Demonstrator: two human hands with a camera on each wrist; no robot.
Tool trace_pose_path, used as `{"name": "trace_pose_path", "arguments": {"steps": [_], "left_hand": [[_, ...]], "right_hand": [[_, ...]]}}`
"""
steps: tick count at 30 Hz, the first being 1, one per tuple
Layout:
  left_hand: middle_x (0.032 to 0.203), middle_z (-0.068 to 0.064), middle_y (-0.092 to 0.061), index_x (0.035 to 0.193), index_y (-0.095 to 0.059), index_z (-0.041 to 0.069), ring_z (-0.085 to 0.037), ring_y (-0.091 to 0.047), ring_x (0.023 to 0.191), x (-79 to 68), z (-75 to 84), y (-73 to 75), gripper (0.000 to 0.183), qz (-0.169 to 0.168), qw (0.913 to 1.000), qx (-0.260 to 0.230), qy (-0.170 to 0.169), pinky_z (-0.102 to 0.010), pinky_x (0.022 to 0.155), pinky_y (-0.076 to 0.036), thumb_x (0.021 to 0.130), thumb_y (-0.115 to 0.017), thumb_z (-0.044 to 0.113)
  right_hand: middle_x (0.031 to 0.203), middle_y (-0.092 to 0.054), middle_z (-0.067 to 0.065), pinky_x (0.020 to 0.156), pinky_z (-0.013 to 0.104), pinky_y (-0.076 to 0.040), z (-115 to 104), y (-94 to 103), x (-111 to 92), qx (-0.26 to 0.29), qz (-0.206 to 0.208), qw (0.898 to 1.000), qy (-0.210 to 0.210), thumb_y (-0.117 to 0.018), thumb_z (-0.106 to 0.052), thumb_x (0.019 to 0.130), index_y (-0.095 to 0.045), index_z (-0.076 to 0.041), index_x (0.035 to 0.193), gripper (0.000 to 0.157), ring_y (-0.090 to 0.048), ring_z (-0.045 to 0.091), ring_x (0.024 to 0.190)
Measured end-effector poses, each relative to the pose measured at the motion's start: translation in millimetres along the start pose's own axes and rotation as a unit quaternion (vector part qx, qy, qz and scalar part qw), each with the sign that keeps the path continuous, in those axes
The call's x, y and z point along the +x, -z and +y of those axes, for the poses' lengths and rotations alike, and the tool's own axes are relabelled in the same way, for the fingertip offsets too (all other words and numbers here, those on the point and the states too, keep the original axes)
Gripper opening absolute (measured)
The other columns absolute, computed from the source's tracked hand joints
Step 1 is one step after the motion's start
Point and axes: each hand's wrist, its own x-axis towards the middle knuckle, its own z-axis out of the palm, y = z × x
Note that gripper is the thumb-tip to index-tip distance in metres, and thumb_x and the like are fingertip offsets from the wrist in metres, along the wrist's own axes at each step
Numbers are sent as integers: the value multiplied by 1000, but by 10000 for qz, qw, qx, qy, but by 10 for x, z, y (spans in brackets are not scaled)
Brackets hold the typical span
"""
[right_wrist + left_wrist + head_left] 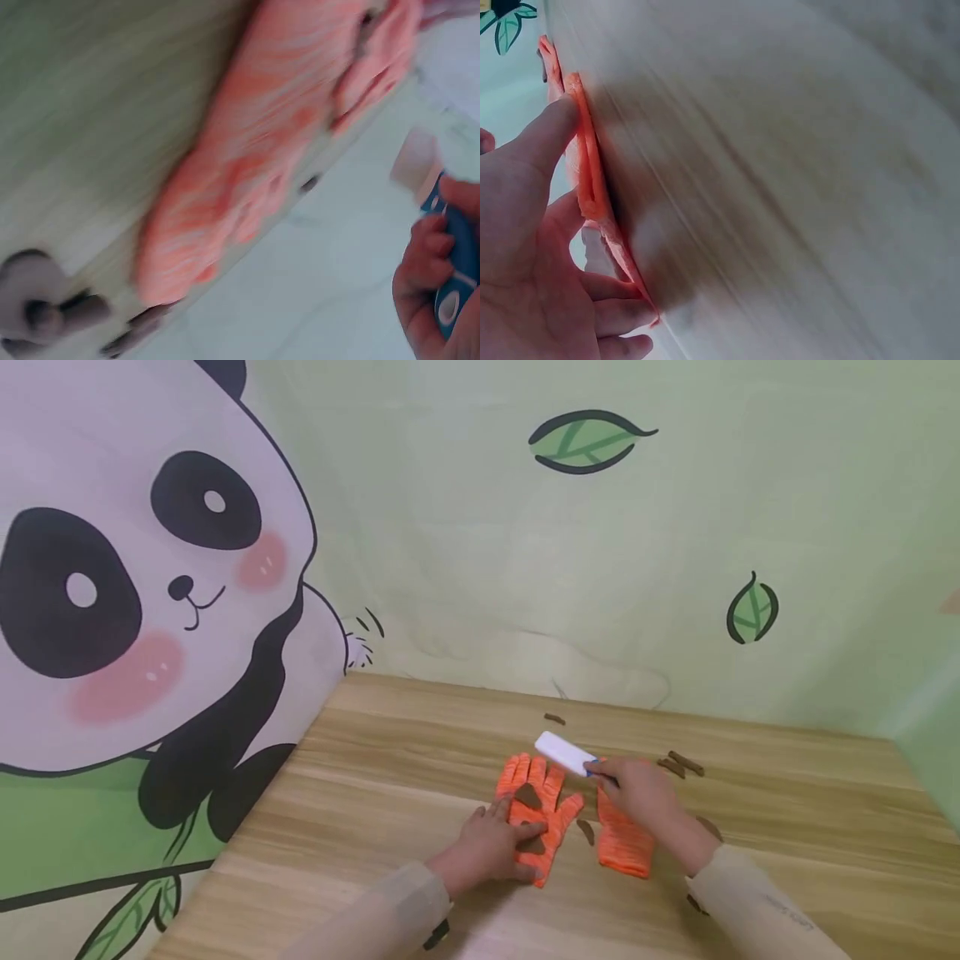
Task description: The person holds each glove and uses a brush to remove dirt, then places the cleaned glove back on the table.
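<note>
Two orange knit gloves lie on the wooden table. My left hand point(483, 847) rests on the left glove point(557, 820), its fingers spread over the palm and cuff. Brown irregular pieces point(528, 795) lie on that glove, partly beside my fingers. In the left wrist view, the thumb and fingertips touch the glove's edge point(591, 161). My right hand point(641, 789) grips a brush point(564, 754) with a white head, held above the right glove point(626, 843) and partly covering it. Its blue handle point(459, 244) shows in the right wrist view.
More brown pieces lie about the table: one at the back point(555, 719), two strips point(681, 764) right of the right glove, and one point(586, 832) between the gloves. A panda-printed backdrop point(465, 568) rises behind the table.
</note>
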Motion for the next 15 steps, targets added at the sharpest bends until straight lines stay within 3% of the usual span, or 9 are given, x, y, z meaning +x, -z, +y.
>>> {"name": "trace_pose_path", "arguments": {"steps": [4, 6, 8, 11, 13, 15], "left_hand": [[162, -24, -40, 148, -54, 39, -37, -36, 154, -6, 22, -4, 67, -4, 10000, -60, -3, -53, 121, -37, 87, -73, 60], [161, -25, -40, 148, -54, 38, -37, -36, 154, -7, 30, -2, 67, -5, 10000, -85, -16, -53, 121, -37, 87, -73, 59], [161, -25, -40, 148, -54, 38, -38, -36, 154, -3, 35, -4, 66, -2, 10000, -85, -35, -53, 121, -37, 88, -72, 59], [162, -25, -38, 148, -54, 39, -38, -35, 154, 0, 40, -7, 67, -20, 9999, -118, -42, -54, 121, -37, 87, -73, 59], [163, -24, -37, 148, -54, 39, -38, -35, 154, 4, 39, -17, 67, -28, 9999, -100, -20, -54, 121, -36, 87, -73, 59], [163, -25, -37, 148, -54, 40, -38, -35, 154, 8, 36, -25, 67, -41, 9999, -115, -14, -54, 121, -36, 87, -73, 59]], "right_hand": [[105, -80, 9, 56, 23, -47, -45, -11, -72, 219, -572, 9940, 911, -70, -13, 96, -78, -12, 119, 25, -69, 18, 70], [108, -80, 7, 60, 25, -51, -33, -42, -93, 134, -691, 9930, 945, -71, -15, 95, -79, -14, 118, 24, -73, 19, 80], [99, -80, 7, 56, 24, -47, 15, -58, -86, -87, -523, 9962, 684, -70, -14, 96, -79, -14, 118, 24, -68, 17, 72], [78, -74, 7, 49, 21, -30, 84, -19, -78, -75, -130, 9998, 119, -70, -12, 96, -78, -13, 120, 26, -45, 9, 54], [76, -72, 6, 50, 21, -26, 84, 24, -88, -44, 35, 9997, 223, -70, -12, 96, -77, -12, 121, 26, -37, 7, 53], [83, -76, 7, 50, 21, -32, 18, 65, -128, 91, -83, 9986, 513, -70, -13, 95, -78, -13, 120, 26, -45, 7, 54]]}}
